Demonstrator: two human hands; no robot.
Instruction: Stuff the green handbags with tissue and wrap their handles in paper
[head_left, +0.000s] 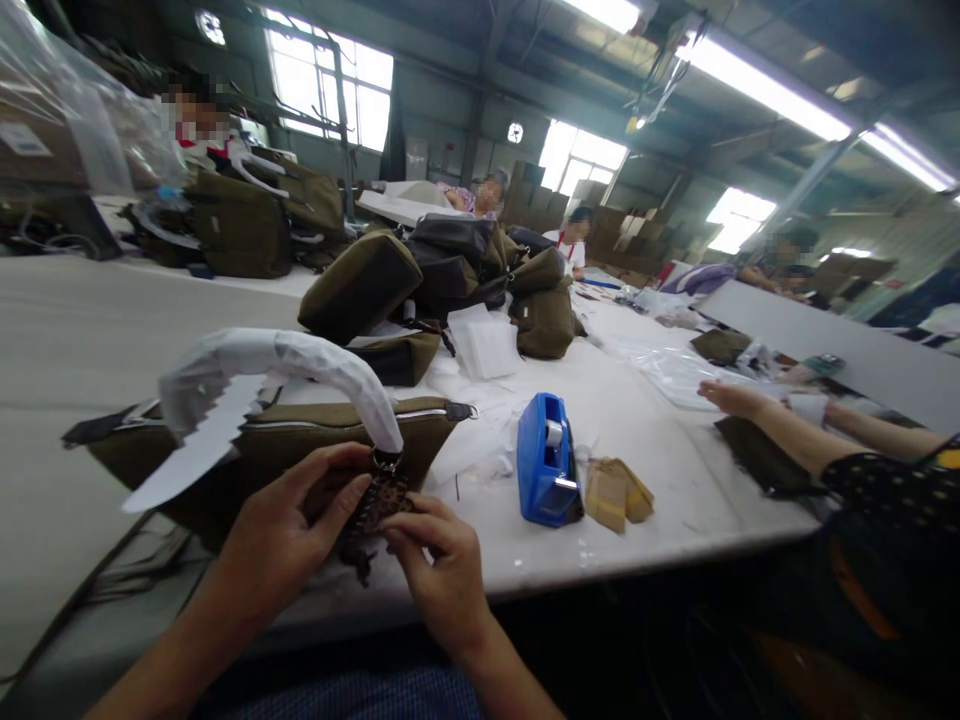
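An olive handbag [300, 436] with a silver zip along its top stands in front of me at the table edge. White wrapping covers its handle [330, 366], and a jagged white strip [199, 455] hangs off that wrapping. Below a metal ring [385, 460] at the handle's end dangles a dark brown patterned bag charm [384, 500]. My left hand [300, 510] is closed on the charm's upper left side, near the ring. From the right, my right hand [442, 560] pinches the charm's edge between thumb and fingers.
A blue tape dispenser [544, 455] and flat tan packets [619, 492] lie to the right. Several olive and black bags [364, 285] are piled behind, beside white sheets [484, 342]. A co-worker's hand [731, 398] reaches over a dark bag [769, 460] at right. Other people sit farther back.
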